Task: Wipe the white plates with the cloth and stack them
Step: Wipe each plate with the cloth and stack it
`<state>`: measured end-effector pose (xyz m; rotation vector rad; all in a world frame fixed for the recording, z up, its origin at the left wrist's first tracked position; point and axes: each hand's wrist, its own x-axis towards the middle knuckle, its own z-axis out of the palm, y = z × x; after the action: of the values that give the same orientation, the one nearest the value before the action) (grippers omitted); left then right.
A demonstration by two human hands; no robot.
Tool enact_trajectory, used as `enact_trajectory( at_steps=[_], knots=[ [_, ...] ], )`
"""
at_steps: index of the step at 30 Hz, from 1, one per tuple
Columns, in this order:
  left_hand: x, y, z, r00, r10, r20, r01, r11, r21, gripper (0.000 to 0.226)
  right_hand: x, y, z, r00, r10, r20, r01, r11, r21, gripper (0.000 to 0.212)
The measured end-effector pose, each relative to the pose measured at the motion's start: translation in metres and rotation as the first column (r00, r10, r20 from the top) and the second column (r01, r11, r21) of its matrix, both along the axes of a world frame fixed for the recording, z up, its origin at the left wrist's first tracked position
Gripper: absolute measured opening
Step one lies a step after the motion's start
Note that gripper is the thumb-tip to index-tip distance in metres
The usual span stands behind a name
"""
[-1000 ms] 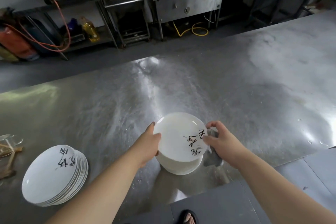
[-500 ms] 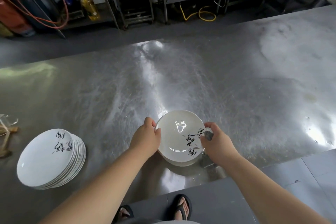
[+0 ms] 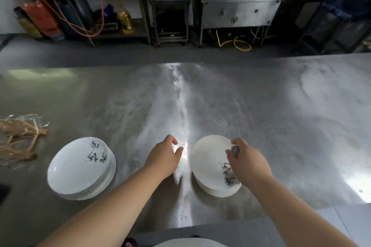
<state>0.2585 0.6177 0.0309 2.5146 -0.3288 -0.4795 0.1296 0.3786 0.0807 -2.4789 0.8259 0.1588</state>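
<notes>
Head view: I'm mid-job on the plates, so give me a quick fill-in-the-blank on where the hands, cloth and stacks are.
1. The right hand grips the grey cloth over the right stack of white ____.
2. The left hand holds ____.
3. The wrapped bundle lies on the steel table to the ____ of the left stack.

Missing words: plates; nothing; left.

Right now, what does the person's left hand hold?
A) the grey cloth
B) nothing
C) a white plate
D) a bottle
B: the left hand hovers empty over the steel table, beside the right stack of plates; the cloth is gripped by the right hand.
</notes>
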Motion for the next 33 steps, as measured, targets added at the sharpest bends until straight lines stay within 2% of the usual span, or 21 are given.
enact_trajectory(
  at_steps=[6, 10, 13, 16, 19, 22, 27, 33],
  knots=[
    [0.032, 0.139, 0.023, 0.971, 0.229, 0.072, -0.228, 0.974, -0.017, 0.014, 0.076, 0.098, 0.019, 0.983, 0.178, 0.032, -0.180, 0.982, 0.060, 0.032],
    [0.044, 0.248, 0.023, 0.872, 0.462, 0.162, -0.467, 0.884, -0.008, 0.021, 0.120, 0.188, 0.006, 0.971, 0.241, -0.006, -0.236, 0.954, 0.186, 0.033],
    [0.048, 0.316, 0.018, 0.832, 0.540, 0.127, -0.549, 0.835, 0.041, 0.017, 0.142, 0.250, -0.007, 0.957, 0.286, -0.036, -0.269, 0.932, 0.244, 0.030],
    [0.051, 0.360, 0.008, 0.845, 0.529, 0.079, -0.534, 0.838, 0.110, 0.021, 0.157, 0.299, -0.020, 0.953, 0.300, -0.030, -0.280, 0.918, 0.282, 0.033],
    [0.055, 0.375, 0.000, 0.886, 0.463, 0.023, -0.460, 0.873, 0.163, 0.029, 0.166, 0.330, -0.032, 0.947, 0.313, -0.073, -0.290, 0.930, 0.226, 0.034],
    [0.058, 0.375, -0.010, 0.920, 0.388, -0.049, -0.380, 0.917, 0.123, 0.028, 0.166, 0.345, -0.040, 0.957, 0.271, -0.102, -0.250, 0.951, 0.183, 0.024],
    [0.059, 0.372, -0.019, 0.943, 0.332, -0.036, -0.328, 0.941, 0.087, 0.036, 0.159, 0.352, -0.047, 0.977, 0.212, -0.031, -0.206, 0.970, 0.127, 0.017],
    [0.058, 0.371, -0.014, 0.952, 0.306, -0.010, -0.306, 0.952, 0.012, 0.034, 0.154, 0.357, -0.045, 0.991, 0.134, -0.008, -0.129, 0.969, 0.211, 0.019]
  ],
)
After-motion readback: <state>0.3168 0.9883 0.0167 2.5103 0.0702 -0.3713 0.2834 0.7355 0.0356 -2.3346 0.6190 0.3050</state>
